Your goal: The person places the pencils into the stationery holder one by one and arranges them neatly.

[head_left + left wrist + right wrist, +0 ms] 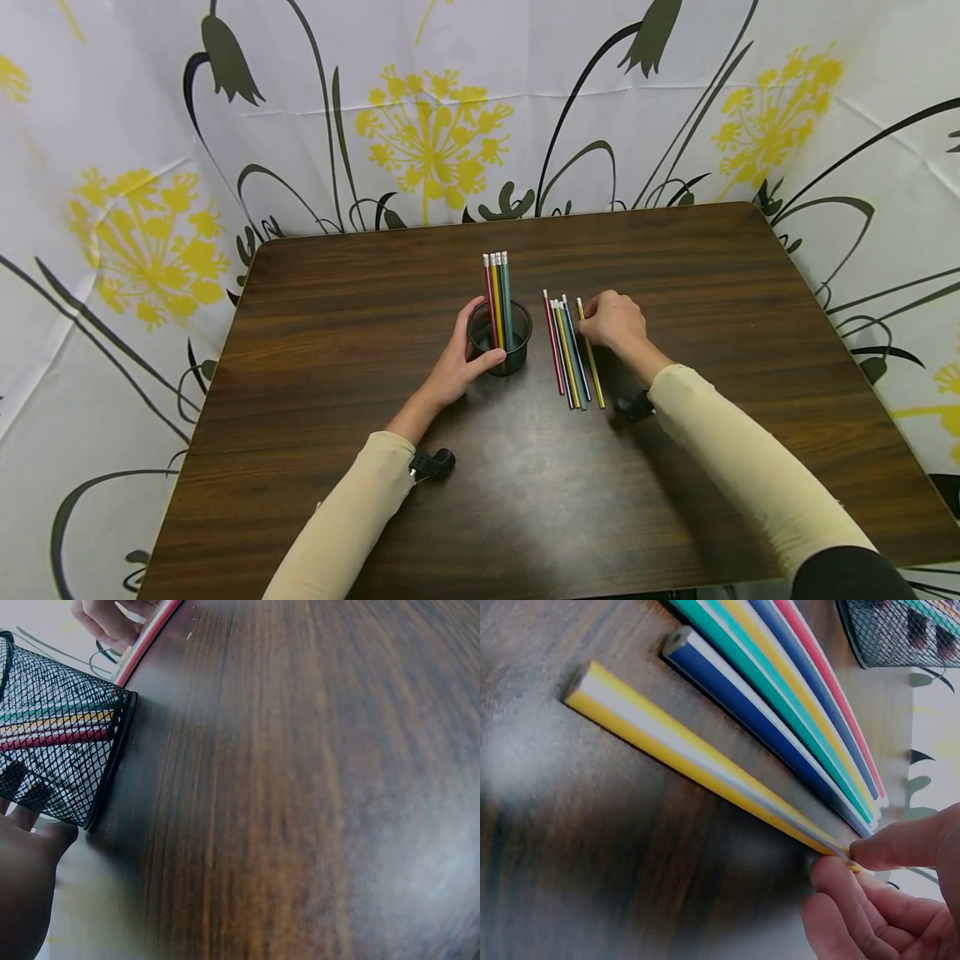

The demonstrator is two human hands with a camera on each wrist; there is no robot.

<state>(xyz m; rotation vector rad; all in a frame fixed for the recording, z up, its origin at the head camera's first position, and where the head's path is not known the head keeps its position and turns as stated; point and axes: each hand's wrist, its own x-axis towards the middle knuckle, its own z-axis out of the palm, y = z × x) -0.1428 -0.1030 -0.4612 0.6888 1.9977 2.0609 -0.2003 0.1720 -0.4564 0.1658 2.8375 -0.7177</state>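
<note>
My left hand (454, 360) grips a black mesh pencil cup (517, 360), fingers around its far left side and thumb across its front. Several pencils (497, 292) in red, yellow and green stand upright inside it, white eraser ends up. To the right of the cup, my right hand (617, 321) pinches a yellow striped pencil (697, 759) near its far end between thumb and fingers. Beside that pencil lies a row of striped pencils (564, 354) in red, blue, yellow and green, side by side on the table. In the right wrist view, a blue pencil (757, 724) lies closest to the pinched one.
The dark wood table (337, 333) reaches back to a white cloth (300, 142) printed with yellow flowers and grey stems. A black wrist camera (433, 464) sits on the left wrist, and another camera (634, 407) on the right wrist hangs close over the table.
</note>
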